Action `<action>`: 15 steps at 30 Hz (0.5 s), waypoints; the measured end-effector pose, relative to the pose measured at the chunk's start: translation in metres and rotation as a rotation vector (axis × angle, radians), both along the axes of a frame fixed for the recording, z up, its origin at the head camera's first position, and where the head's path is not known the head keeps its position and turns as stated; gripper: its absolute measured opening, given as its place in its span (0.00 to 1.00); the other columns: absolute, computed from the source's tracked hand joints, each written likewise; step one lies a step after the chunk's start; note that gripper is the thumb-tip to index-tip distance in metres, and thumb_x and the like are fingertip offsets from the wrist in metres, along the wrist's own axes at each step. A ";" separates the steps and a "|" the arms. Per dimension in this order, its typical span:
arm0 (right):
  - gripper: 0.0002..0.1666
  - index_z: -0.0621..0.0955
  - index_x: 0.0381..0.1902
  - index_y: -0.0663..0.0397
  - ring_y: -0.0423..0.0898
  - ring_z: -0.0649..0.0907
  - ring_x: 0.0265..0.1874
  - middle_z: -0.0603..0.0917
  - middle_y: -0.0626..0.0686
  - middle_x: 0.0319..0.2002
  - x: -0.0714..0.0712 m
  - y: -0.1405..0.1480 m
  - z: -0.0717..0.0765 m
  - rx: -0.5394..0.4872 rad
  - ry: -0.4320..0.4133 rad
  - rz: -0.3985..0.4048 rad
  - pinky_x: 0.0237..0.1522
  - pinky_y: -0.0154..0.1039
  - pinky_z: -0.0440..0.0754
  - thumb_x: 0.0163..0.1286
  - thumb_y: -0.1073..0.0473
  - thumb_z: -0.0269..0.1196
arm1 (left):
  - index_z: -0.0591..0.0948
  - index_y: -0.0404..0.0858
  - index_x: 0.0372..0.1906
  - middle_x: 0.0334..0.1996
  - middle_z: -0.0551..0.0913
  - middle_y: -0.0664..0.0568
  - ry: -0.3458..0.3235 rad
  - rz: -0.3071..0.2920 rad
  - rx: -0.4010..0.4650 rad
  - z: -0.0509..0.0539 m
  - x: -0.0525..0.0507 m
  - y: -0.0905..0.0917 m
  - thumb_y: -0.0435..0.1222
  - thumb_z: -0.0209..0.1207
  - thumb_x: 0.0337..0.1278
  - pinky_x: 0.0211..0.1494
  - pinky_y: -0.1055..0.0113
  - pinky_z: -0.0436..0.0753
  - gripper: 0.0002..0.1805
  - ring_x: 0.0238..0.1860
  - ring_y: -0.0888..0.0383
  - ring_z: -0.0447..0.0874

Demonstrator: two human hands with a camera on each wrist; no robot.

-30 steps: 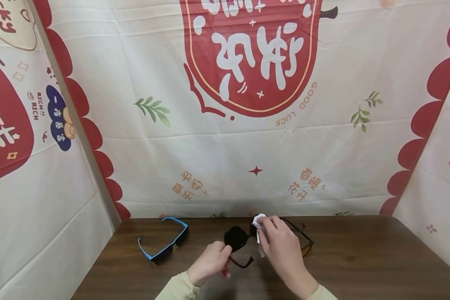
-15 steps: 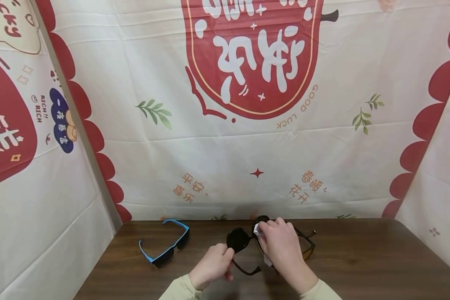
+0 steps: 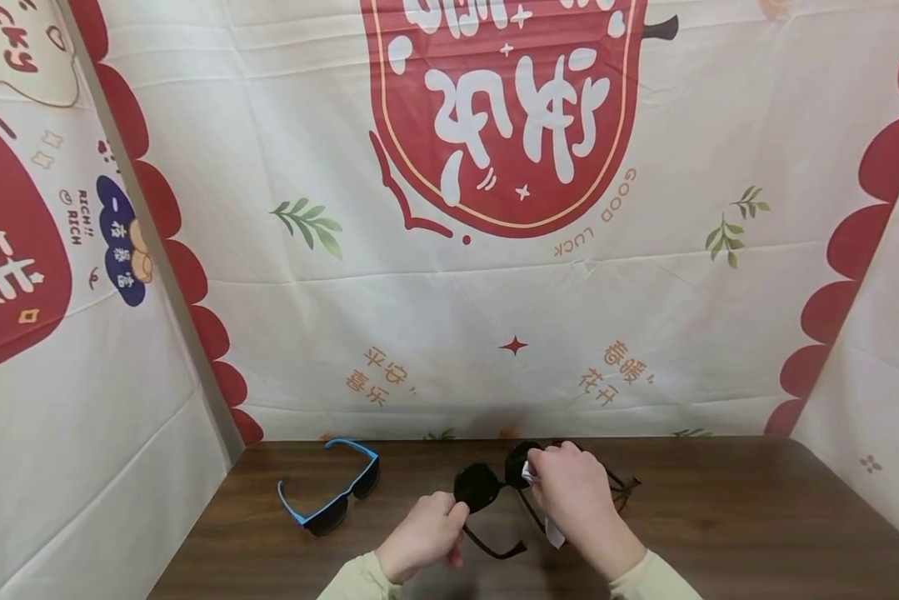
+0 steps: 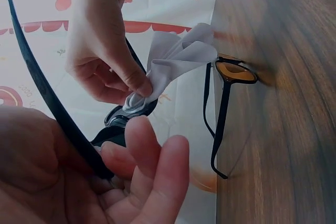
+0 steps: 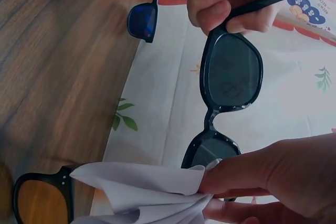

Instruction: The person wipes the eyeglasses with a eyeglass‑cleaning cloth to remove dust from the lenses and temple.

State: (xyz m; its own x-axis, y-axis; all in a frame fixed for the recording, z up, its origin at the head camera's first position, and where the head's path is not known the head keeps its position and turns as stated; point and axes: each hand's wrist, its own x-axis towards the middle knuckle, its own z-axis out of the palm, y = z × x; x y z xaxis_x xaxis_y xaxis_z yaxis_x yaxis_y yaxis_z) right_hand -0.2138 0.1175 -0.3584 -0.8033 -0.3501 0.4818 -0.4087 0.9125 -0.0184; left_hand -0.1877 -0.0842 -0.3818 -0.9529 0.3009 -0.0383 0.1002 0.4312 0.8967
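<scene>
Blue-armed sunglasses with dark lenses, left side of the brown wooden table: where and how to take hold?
I'd pinch the bridge from above: that narrow bar sits exposed between the dark lenses. Blue temples spread open toward far left, so come from near right.

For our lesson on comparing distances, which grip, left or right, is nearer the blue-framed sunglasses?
Left. The left grip, pinching the black sunglasses, is just right of the blue-framed sunglasses; the right grip, holding the pale cloth, is farther right.
</scene>
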 end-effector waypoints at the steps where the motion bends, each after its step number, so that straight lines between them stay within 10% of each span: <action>1: 0.16 0.72 0.17 0.45 0.47 0.74 0.19 0.72 0.44 0.15 0.000 0.001 -0.001 -0.012 -0.004 -0.010 0.18 0.43 0.72 0.49 0.67 0.68 | 0.73 0.35 0.21 0.12 0.72 0.51 0.002 -0.001 -0.005 -0.001 0.000 0.000 0.31 0.45 0.62 0.22 0.65 0.80 0.14 0.11 0.62 0.73; 15: 0.16 0.72 0.20 0.47 0.46 0.73 0.13 0.69 0.43 0.17 -0.004 0.003 -0.009 -0.174 0.104 -0.035 0.10 0.40 0.66 0.53 0.64 0.70 | 0.73 0.34 0.21 0.14 0.73 0.51 0.007 -0.001 -0.057 -0.004 0.002 0.003 0.32 0.46 0.61 0.19 0.64 0.80 0.13 0.11 0.61 0.75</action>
State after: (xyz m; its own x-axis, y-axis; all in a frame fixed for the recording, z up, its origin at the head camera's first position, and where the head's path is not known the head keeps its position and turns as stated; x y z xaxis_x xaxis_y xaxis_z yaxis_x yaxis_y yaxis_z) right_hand -0.2181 0.1210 -0.3671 -0.7562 -0.2277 0.6135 -0.3851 0.9128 -0.1358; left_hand -0.1853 -0.0812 -0.3855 -0.9530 0.2990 -0.0487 0.1066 0.4813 0.8700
